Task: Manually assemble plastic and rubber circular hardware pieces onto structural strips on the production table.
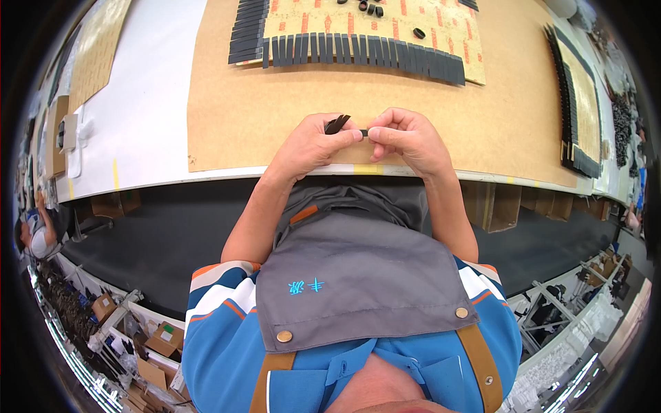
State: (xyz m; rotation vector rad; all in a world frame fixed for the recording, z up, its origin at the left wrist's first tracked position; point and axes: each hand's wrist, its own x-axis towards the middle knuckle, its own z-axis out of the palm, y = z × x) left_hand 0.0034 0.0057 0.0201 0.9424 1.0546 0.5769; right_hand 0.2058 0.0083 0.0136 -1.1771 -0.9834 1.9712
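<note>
Near the table's front edge my two hands almost meet. My left hand [317, 144] is closed on several thin black strips [337, 124], which stick up between thumb and fingers. A small dark piece [365, 133] spans the gap between my two thumbs, its kind too small to make out. My right hand [406, 141] pinches its other end, with the lower fingers curled loosely. Beyond my hands lies a yellowish board [310, 20] with red print, its edges lined with dark grey strips [365, 54]. A few small black rings [372, 9] sit on it.
Brown sheeting [234, 117] covers the middle of the white table [151, 89]. A second board with black strips [578, 110] lies at the right, another yellowish board [103, 48] at the far left. Cardboard boxes [501, 206] stand under the table. Another person [43, 230] is at the far left.
</note>
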